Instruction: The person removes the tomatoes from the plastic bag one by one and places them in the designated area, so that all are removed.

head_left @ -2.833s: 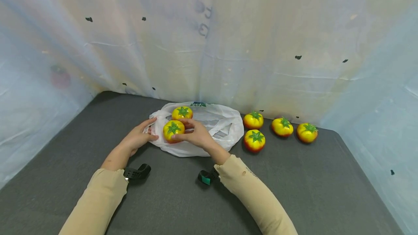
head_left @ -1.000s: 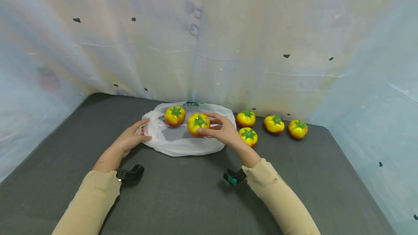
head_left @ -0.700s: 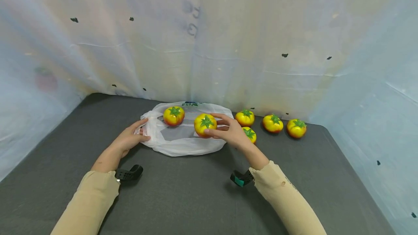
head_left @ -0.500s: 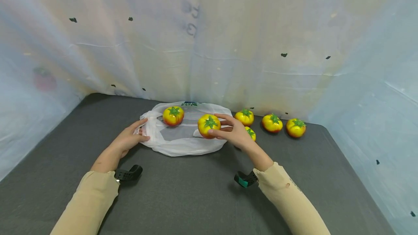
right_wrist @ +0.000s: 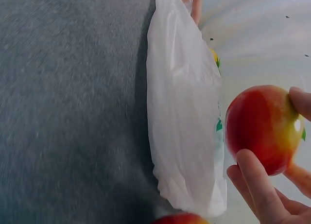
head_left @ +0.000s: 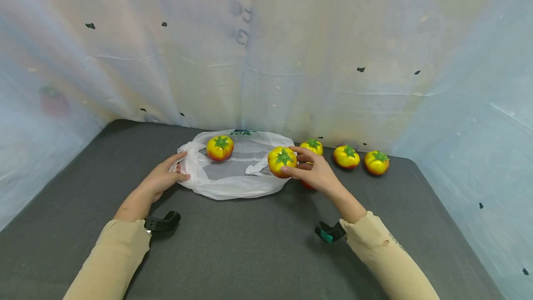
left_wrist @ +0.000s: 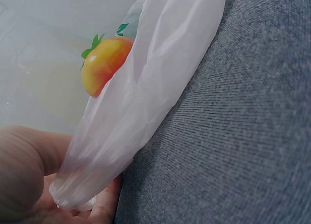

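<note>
A thin white plastic bag (head_left: 233, 189) lies spread open on the dark table. My left hand (head_left: 162, 177) grips its left edge; in the left wrist view the bag's gathered film (left_wrist: 77, 190) sits between thumb and fingers. One yellow-and-red tomato (head_left: 220, 147) with a green leafy top rests at the left of the bag's opening. Above the bag's right rim, my right hand (head_left: 316, 172) holds a second tomato (head_left: 281, 162) between thumb and fingertips, its red underside showing in the right wrist view. Behind that hand, another tomato (head_left: 312, 146) is partly covered.
Farther right on the table stand two more tomatoes, a nearer one (head_left: 346, 157) and an outer one (head_left: 376, 163). A red bit of a further tomato (head_left: 308, 186) shows under my right hand. Pale plastic sheeting (head_left: 283, 59) walls the table's back and sides.
My right hand has carried its tomato rightward, from beside the left tomato across the bag's opening to the right rim. The left hand keeps its grip on the bag.
</note>
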`<state>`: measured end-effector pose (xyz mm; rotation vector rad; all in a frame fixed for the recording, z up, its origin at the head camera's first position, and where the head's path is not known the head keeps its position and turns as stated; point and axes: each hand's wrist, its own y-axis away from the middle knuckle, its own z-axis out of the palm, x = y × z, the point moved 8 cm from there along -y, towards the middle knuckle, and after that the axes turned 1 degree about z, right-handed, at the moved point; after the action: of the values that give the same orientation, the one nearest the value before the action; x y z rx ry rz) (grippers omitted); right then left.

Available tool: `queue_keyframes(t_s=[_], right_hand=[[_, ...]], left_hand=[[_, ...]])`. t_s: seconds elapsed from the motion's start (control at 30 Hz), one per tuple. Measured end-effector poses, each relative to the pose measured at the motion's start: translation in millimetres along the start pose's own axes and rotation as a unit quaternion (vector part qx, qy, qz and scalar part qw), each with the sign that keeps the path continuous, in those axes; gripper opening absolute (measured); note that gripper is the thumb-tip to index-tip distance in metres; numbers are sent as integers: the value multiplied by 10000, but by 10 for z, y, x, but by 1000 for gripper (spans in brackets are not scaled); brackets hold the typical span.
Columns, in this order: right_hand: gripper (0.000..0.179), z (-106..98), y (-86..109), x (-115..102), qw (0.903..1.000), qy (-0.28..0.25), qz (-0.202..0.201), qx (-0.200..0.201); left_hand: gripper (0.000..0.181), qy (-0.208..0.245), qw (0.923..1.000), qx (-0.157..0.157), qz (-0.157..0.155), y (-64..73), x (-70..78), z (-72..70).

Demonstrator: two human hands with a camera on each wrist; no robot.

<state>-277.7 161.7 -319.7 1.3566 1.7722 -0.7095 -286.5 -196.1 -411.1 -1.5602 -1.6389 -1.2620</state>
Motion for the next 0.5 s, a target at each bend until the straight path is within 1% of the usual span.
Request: queue_keyframes(t_s=[0.33, 0.5], right_hand=[[63, -216, 74, 47, 9997, 69, -77, 201], [66, -305, 110, 116, 9997, -58, 35, 251]], left_hand=[[83, -51, 10000, 26, 11, 16, 0, -7], [83, -38, 10000, 14, 28, 11, -2, -1]])
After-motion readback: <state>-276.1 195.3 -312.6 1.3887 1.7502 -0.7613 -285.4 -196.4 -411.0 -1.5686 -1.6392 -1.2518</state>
